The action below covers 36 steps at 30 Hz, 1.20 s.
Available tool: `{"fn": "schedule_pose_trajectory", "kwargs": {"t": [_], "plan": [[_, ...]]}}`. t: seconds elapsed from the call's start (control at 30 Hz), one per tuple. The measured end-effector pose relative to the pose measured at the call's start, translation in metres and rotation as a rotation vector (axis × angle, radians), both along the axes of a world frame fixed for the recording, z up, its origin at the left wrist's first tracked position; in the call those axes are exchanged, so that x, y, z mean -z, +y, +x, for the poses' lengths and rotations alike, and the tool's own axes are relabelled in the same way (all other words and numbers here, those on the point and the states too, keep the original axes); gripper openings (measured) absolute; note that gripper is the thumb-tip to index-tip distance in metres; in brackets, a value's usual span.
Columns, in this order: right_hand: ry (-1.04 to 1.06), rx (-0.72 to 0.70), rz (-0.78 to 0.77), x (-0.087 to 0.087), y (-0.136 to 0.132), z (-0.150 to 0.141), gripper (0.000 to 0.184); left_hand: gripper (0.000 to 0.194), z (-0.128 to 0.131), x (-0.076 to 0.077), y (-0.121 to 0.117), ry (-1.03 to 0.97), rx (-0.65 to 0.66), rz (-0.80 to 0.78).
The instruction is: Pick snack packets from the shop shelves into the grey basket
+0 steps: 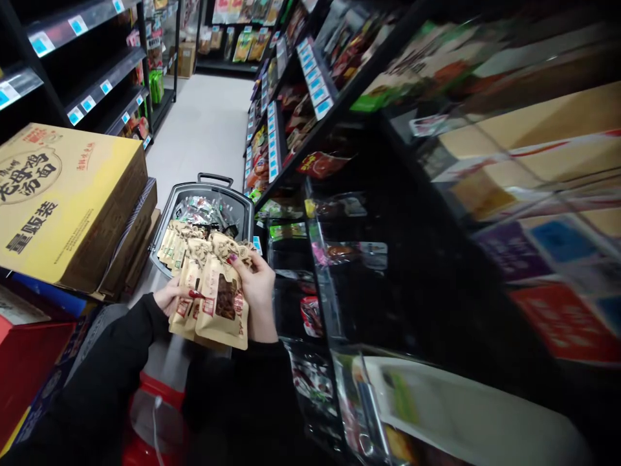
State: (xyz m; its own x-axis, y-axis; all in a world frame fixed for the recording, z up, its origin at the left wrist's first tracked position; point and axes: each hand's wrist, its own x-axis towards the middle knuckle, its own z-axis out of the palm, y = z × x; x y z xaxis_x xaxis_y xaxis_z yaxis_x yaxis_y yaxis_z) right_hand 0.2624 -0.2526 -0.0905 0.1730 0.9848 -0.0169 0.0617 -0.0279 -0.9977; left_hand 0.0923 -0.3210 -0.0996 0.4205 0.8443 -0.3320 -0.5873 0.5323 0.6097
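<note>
A stack of tan snack pouches (226, 298), each with a clear window and red lettering, is held between my two hands above the near side of a dark basket. My left hand (173, 296) grips the pouches from the left, its thumb lying over the front. On the right, my right hand (257, 285) closes round their upper right side, thumb on top. The basket (249, 217) holds more tan pouches (171, 244) and several clear-wrapped packs (206, 212). Some fingers of both hands are hidden behind the stack.
Yellow-topped cartons (92, 188) are stacked at the left. Black shelves with price tags (107, 86) line the left side. Close at the right stands a shelf rack (317, 259) with scattered packets, blurred at the far right. A pale aisle floor (204, 123) runs ahead.
</note>
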Motion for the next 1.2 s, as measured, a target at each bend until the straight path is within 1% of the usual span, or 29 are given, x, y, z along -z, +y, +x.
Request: {"fn": "schedule_pose_trajectory", "kwargs": {"t": [0.1, 0.17, 0.3, 0.4, 0.57, 0.67, 0.8, 0.9, 1.0, 1.1, 1.2], "plan": [[0.008, 0.095, 0.034, 0.006, -0.003, 0.005, 0.041, 0.068, 0.005, 0.000, -0.002, 0.009, 0.016, 0.004], [0.013, 0.142, 0.058, 0.009, -0.003, 0.008, 0.043, 0.072, 0.008, -0.003, -0.002, 0.010, -0.010, -0.005], [0.071, 0.214, 0.077, 0.011, -0.001, 0.010, 0.046, 0.077, 0.011, -0.013, -0.001, -0.018, -0.070, -0.030], [0.103, 0.249, 0.086, 0.005, -0.003, 0.008, 0.047, 0.073, 0.010, -0.018, -0.001, -0.020, -0.069, -0.046], [0.016, 0.238, 0.127, -0.007, -0.010, 0.003, 0.042, 0.066, 0.012, -0.018, -0.001, -0.032, -0.114, -0.107], [0.018, 0.251, 0.147, -0.008, -0.012, 0.002, 0.044, 0.065, 0.013, -0.018, -0.001, -0.021, -0.130, -0.140], [0.066, 0.314, 0.181, -0.008, -0.012, -0.003, 0.045, 0.062, 0.015, -0.017, 0.000, 0.003, -0.140, -0.213], [0.062, 0.334, 0.188, -0.011, -0.015, -0.010, 0.044, 0.065, 0.018, -0.016, -0.002, 0.014, -0.111, -0.180], [0.044, 0.364, 0.199, -0.014, -0.018, -0.016, 0.040, 0.068, 0.020, -0.015, -0.004, 0.055, -0.137, -0.131], [0.048, 0.399, 0.217, -0.017, -0.021, -0.022, 0.036, 0.070, 0.014, -0.012, -0.005, 0.124, -0.171, -0.092], [0.059, 0.410, 0.213, -0.018, -0.024, -0.027, 0.033, 0.068, 0.004, -0.003, -0.001, 0.191, -0.189, -0.006]]}}
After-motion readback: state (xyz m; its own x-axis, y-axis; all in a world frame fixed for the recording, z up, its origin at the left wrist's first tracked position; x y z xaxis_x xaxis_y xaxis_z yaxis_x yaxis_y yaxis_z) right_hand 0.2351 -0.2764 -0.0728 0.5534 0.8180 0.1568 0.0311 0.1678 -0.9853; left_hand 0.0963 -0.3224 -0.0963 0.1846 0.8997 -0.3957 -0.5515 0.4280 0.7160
